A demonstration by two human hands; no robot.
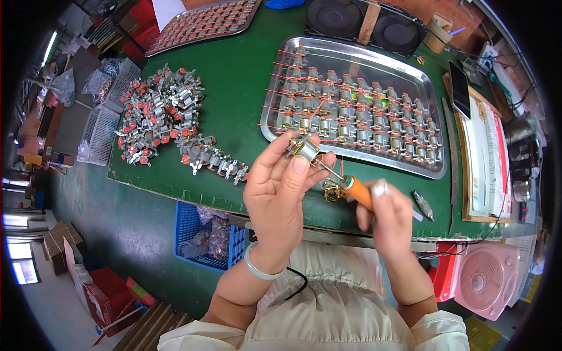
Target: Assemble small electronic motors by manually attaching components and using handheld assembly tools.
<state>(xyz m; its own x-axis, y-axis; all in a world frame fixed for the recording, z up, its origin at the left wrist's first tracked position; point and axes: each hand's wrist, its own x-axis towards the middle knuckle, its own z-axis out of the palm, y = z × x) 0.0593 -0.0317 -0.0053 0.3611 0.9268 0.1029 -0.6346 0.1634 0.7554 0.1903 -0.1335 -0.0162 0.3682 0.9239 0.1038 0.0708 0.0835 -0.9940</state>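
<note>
Green worktop spreads out beyond both hands, its near edge passing beneath them. Nearest, the left hand pinches a small silver motor-like part between thumb and fingers; its long axis seems to slant from ten to four o'clock. The right hand, blurred, grasps an orange-handled tool whose shaft points to ten o'clock, toward the part's four-o'clock end; whether the tip touches, I cannot tell. So the part lies at ten o'clock from the right hand, and the left is nearer, wrapped around it. Beyond, at one o'clock, a metal tray bears rows of similar parts; at ten o'clock sits a heap of loose metal parts. Farthest, just past twelve, stand two round black speakers.
</note>
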